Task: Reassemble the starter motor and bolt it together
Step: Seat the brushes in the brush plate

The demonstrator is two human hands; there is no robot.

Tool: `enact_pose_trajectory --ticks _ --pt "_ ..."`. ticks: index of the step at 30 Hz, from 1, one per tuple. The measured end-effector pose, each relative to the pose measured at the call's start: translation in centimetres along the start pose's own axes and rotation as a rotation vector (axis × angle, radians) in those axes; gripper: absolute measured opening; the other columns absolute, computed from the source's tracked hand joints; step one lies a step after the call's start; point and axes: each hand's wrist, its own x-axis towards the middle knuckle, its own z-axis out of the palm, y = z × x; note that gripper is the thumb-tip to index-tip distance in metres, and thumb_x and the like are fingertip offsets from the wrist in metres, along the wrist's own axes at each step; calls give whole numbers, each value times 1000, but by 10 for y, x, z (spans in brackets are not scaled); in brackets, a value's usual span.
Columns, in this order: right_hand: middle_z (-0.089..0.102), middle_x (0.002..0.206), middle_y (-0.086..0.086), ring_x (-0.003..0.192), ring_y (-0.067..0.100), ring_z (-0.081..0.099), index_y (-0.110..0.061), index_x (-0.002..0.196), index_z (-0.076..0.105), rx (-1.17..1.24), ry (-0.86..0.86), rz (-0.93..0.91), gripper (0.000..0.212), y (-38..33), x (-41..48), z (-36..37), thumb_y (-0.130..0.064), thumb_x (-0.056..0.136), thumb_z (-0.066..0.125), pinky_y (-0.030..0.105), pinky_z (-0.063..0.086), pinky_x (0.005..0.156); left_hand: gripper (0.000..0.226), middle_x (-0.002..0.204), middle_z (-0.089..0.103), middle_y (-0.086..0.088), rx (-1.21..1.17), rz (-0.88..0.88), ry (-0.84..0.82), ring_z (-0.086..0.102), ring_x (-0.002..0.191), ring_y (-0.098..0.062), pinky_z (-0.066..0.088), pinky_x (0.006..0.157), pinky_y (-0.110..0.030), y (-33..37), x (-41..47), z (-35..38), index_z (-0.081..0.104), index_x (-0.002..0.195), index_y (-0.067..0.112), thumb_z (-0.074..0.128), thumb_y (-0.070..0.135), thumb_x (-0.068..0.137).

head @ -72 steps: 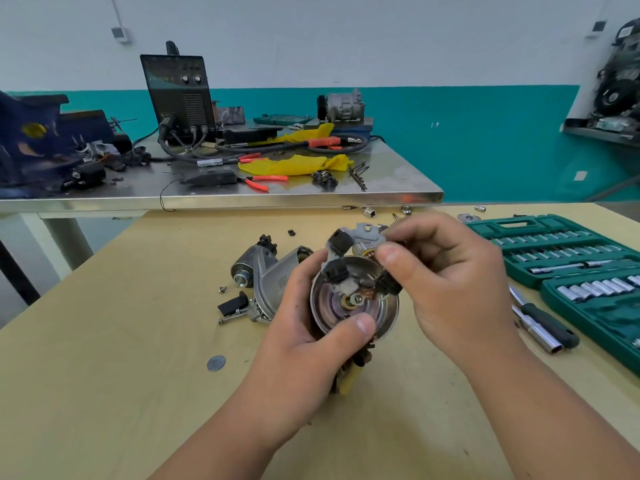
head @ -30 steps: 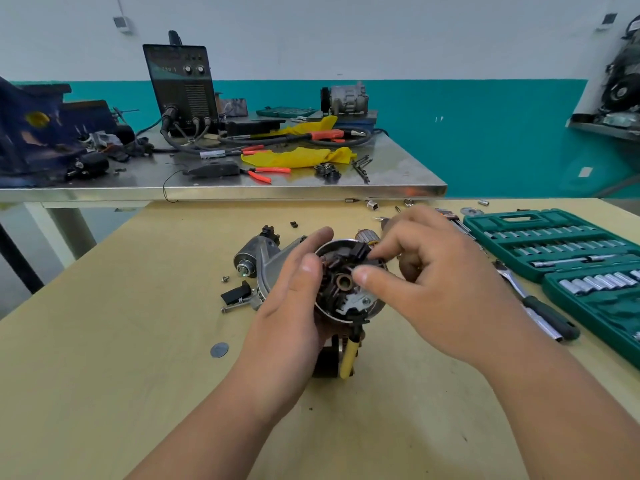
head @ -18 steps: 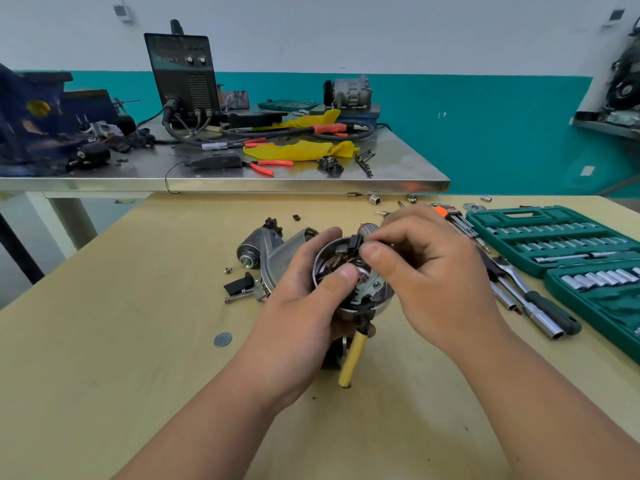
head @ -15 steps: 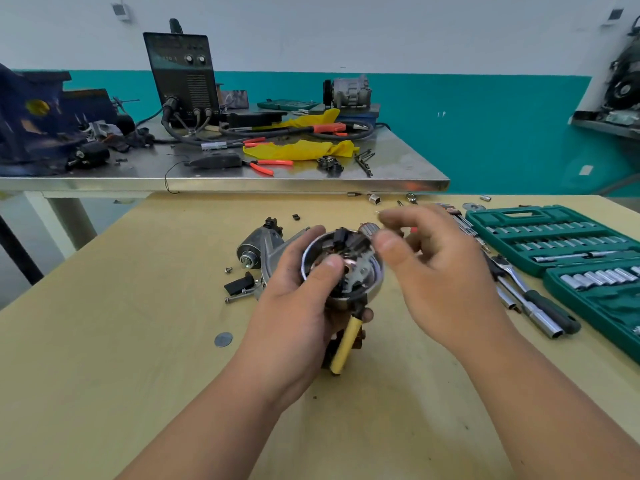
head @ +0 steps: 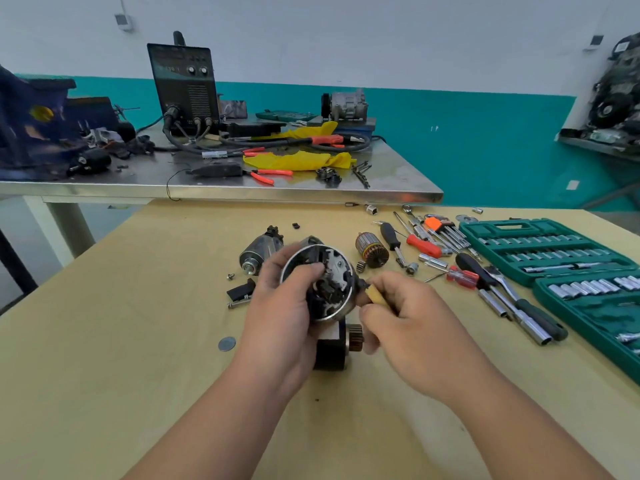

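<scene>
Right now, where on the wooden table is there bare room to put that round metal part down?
Widest bare patch: the wooden table left of the left hand, nearer than the small grey disc. A narrower strip lies between the right forearm and the green socket set. Crowded: the loose tools beside the armature.

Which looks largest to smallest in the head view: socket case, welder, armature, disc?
1. socket case
2. welder, farther back, so it looks smaller than it is
3. armature
4. disc, nearer the camera yet smallest
</scene>
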Motion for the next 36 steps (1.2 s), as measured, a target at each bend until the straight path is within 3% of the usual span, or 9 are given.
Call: enact_pose_trajectory --ticks 1,4,9,16,22,26,30,33,36 --pt "55 55 -5 48 7 51 -33 75 57 -11 -24 12 9 -3 1 -3 -39 81 56 32 46 51 25 95 75 -10 25 -17 -32 74 76 -25 59 56 -38 -1 -1 -1 69 97 26 57 5 92" --pt "43 51 -9 48 8 45 -20 73 58 -120 10 -15 45 -5 8 -16 -65 72 52 40 47 52 24 105 72 -8 112 -20 -155 74 82 -22 58 62 -40 -2 -5 -3 74 98 33 59 13 93" --pt "50 61 6 61 25 58 -17 75 60 -240 -3 -9 40 -3 14 -32 -57 77 52 41 49 58 30 97 69 20 481 240 -203 70 83 -1 58 59 -26 -4 -8 -4 67 104 51 63 23 93" --pt "40 47 -9 42 5 35 -11 68 58 -197 77 -131 35 0 17 -36 -46 73 61 17 30 40 28 100 66 32 768 377 -330 65 91 8 50 70 -8 -3 -8 -7 61 105 50 66 38 80" --pt "41 46 -10 42 4 36 -25 65 55 -247 -52 -173 34 1 19 -47 -58 65 57 19 33 43 31 104 62 33 861 431 -381 61 97 9 45 72 -4 -3 -10 -5 55 106 55 56 38 79" --pt "38 47 -9 43 4 33 -18 64 54 -92 -92 -196 41 6 20 -46 -59 66 55 17 29 43 38 110 60 29 859 495 -474 58 108 5 44 80 -7 -2 -11 -5 53 110 56 57 31 81" --pt "43 45 -9 42 5 39 -21 58 56 105 -32 -162 34 12 22 -43 -54 65 58 15 33 43 31 119 49 26 976 721 -447 53 118 -1 51 86 -24 -6 -10 -8 47 108 51 58 38 82" --pt "45 47 -8 43 7 42 -16 60 56 169 16 -126 37 19 24 -42 -53 63 59 17 35 44 36 127 39 29 1105 817 -449 45 121 8 49 88 -18 -7 -7 -10 47 118 46 54 43 83" --pt "45 48 -7 43 7 42 -14 61 55 151 14 -106 40 24 23 -41 -54 62 59 18 34 45 29 129 38 28 1133 792 -447 45 120 8 51 87 -20 -8 -4 -12 49 107 43 61 44 81"
